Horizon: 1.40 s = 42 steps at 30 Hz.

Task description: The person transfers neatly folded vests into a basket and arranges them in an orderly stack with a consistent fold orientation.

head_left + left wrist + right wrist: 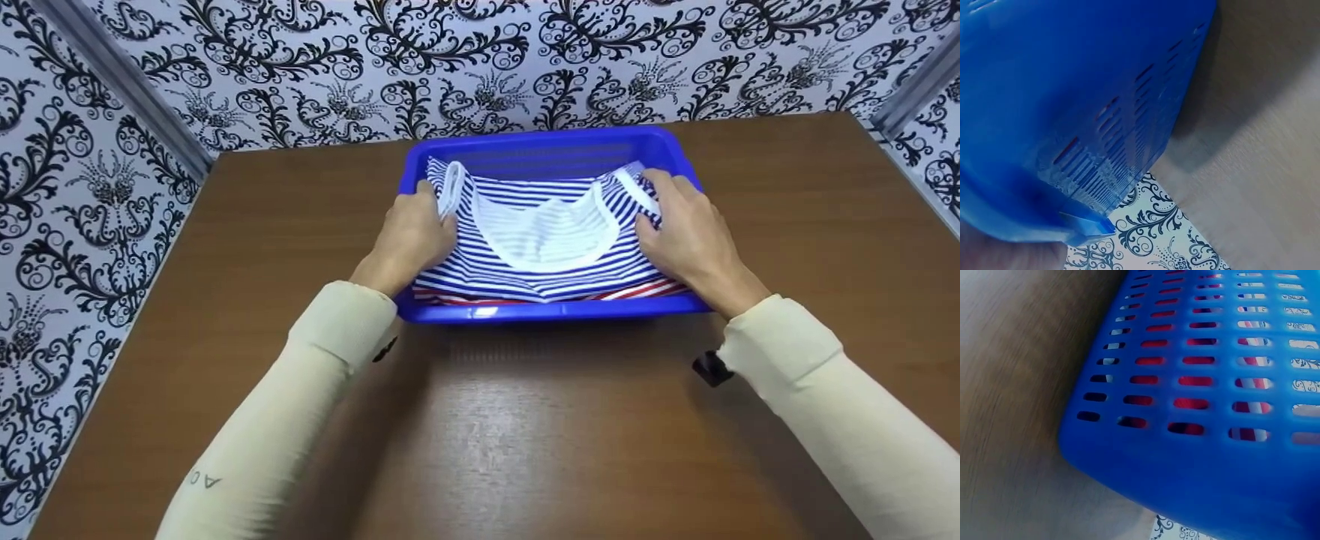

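A blue-and-white striped shirt (540, 281) with a broad white neckband lies folded inside a blue plastic basket (517, 312). At the shirt's left shoulder my left hand (416, 232) pinches the fabric beside a white-edged opening. My right hand (691, 229) grips the matching right shoulder, thumb toward the neckline. Both hands are over the basket's short sides. The left wrist view shows the basket's slotted wall (1044, 84) close up, with a blurred bit of hand at the lower left. Through the basket's slots (1145, 472) in the right wrist view, red and striped cloth shows; no hand appears there.
Red-and-white striped cloth (645, 290) peeks out beneath the shirt along the basket's front rim. The basket stands on a brown wooden table (487, 435), near its back edge. Behind and to the left are panels (480, 75) with a black scroll pattern.
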### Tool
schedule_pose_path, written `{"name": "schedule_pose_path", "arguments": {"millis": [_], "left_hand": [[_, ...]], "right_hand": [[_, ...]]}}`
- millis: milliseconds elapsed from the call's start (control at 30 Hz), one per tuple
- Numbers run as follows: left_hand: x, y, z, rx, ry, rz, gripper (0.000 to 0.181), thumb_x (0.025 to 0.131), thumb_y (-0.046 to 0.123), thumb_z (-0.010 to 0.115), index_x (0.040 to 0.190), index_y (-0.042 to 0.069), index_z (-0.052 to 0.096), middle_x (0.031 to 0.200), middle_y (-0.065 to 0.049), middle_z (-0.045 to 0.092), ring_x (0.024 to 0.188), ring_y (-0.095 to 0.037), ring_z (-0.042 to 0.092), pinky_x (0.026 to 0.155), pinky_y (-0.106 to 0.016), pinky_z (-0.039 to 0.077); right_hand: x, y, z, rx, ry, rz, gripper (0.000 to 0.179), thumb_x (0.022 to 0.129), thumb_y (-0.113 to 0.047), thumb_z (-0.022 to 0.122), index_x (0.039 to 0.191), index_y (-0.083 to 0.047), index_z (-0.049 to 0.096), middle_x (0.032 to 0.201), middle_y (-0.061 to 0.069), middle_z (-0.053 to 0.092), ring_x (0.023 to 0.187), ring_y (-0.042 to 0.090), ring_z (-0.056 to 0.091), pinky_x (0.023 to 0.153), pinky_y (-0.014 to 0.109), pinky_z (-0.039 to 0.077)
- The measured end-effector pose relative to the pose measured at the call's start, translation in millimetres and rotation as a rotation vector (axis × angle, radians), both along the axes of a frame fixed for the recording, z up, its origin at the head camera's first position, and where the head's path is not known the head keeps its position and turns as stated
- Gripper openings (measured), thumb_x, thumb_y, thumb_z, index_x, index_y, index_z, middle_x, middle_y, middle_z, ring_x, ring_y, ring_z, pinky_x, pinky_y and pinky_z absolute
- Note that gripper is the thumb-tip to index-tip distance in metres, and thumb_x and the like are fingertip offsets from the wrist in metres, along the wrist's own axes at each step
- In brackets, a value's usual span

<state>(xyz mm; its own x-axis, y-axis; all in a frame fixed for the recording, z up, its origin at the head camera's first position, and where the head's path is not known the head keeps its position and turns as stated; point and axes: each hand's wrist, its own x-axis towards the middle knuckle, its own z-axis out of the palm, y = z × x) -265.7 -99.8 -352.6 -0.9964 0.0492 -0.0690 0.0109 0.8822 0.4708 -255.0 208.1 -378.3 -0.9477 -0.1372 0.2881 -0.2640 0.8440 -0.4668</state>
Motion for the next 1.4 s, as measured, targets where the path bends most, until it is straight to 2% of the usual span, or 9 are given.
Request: {"name": "schedule_pose_path", "arguments": {"millis": [133, 233, 467, 700, 833, 1033, 1233, 1300, 1400], "left_hand": [[6.0, 0.6, 1.8, -0.002, 0.031, -0.003, 0.053, 0.098, 0.017, 0.054, 0.141, -0.009, 0.038, 0.117, -0.028, 0.06, 0.104, -0.036, 0.062, 0.089, -0.048, 0.054], [10.6, 3.3, 2.4, -0.034, 0.091, -0.019, 0.05, 0.096, 0.013, 0.055, 0.137, -0.01, 0.042, 0.113, -0.029, 0.061, 0.102, -0.04, 0.064, 0.086, -0.05, 0.055], [17.0, 12.2, 2.0, -0.257, 0.269, -0.065, 0.04, 0.094, 0.013, 0.055, 0.128, -0.007, 0.053, 0.113, -0.024, 0.062, 0.098, -0.044, 0.066, 0.081, -0.054, 0.056], [21.5, 16.6, 1.4, -0.412, 0.334, -0.069, 0.031, 0.089, 0.012, 0.055, 0.117, -0.002, 0.06, 0.108, -0.02, 0.067, 0.102, -0.037, 0.061, 0.076, -0.053, 0.055], [22.6, 16.9, 1.6, -0.455, 0.36, -0.126, 0.035, 0.087, 0.01, 0.057, 0.12, -0.004, 0.06, 0.114, -0.02, 0.065, 0.108, -0.036, 0.058, 0.082, -0.049, 0.055], [22.9, 12.2, -1.9, -0.408, 0.312, -0.264, 0.032, 0.086, 0.005, 0.058, 0.113, -0.01, 0.065, 0.114, -0.02, 0.065, 0.115, -0.034, 0.058, 0.1, -0.044, 0.049], [23.3, 9.3, -2.0, -0.424, 0.199, -0.267, 0.03, 0.088, 0.007, 0.056, 0.111, -0.009, 0.067, 0.115, -0.018, 0.065, 0.117, -0.032, 0.058, 0.1, -0.045, 0.05], [23.6, 8.6, -1.8, -0.435, 0.175, -0.276, 0.029, 0.088, 0.006, 0.055, 0.11, -0.009, 0.068, 0.114, -0.019, 0.066, 0.116, -0.033, 0.059, 0.1, -0.046, 0.05], [24.0, 7.9, -1.2, -0.457, 0.148, -0.298, 0.03, 0.088, 0.005, 0.054, 0.11, -0.009, 0.068, 0.117, -0.02, 0.065, 0.12, -0.035, 0.058, 0.104, -0.045, 0.047]], "right_hand": [[-1.1, -1.0, -1.5, 0.017, 0.054, 0.023, 0.047, 0.091, -0.008, 0.056, 0.137, 0.003, 0.051, 0.126, 0.03, 0.056, 0.111, 0.046, 0.053, 0.095, 0.061, 0.043], [-1.7, -0.9, -3.2, 0.035, 0.106, 0.04, 0.045, 0.09, -0.007, 0.057, 0.134, 0.004, 0.054, 0.123, 0.03, 0.057, 0.11, 0.045, 0.052, 0.094, 0.059, 0.044], [-2.5, 1.2, -7.6, 0.08, 0.226, 0.057, 0.034, 0.087, -0.004, 0.056, 0.118, 0.009, 0.063, 0.11, 0.029, 0.06, 0.1, 0.045, 0.048, 0.088, 0.058, 0.039], [-2.1, 2.0, -9.6, 0.074, 0.291, 0.097, 0.027, 0.084, 0.002, 0.058, 0.108, 0.011, 0.067, 0.109, 0.029, 0.06, 0.1, 0.045, 0.048, 0.087, 0.057, 0.039], [-2.8, 1.7, -10.1, 0.075, 0.326, 0.134, 0.026, 0.083, 0.006, 0.057, 0.105, 0.012, 0.069, 0.11, 0.028, 0.061, 0.102, 0.045, 0.05, 0.086, 0.056, 0.04], [-2.8, -0.5, -7.1, 0.077, 0.33, 0.196, 0.025, 0.084, 0.008, 0.055, 0.101, 0.012, 0.072, 0.115, 0.027, 0.068, 0.11, 0.044, 0.056, 0.095, 0.056, 0.043], [-3.2, -1.1, -5.5, 0.149, 0.229, 0.205, 0.027, 0.088, 0.0, 0.057, 0.105, 0.017, 0.068, 0.117, 0.031, 0.066, 0.115, 0.047, 0.058, 0.106, 0.053, 0.042], [-2.8, -0.6, -5.7, 0.185, 0.19, 0.198, 0.028, 0.089, -0.002, 0.057, 0.104, 0.019, 0.067, 0.115, 0.033, 0.065, 0.114, 0.049, 0.058, 0.105, 0.054, 0.042], [-1.4, 0.5, -6.0, 0.224, 0.151, 0.187, 0.025, 0.09, -0.004, 0.055, 0.091, 0.018, 0.067, 0.106, 0.033, 0.067, 0.105, 0.049, 0.061, 0.098, 0.057, 0.046]]}}
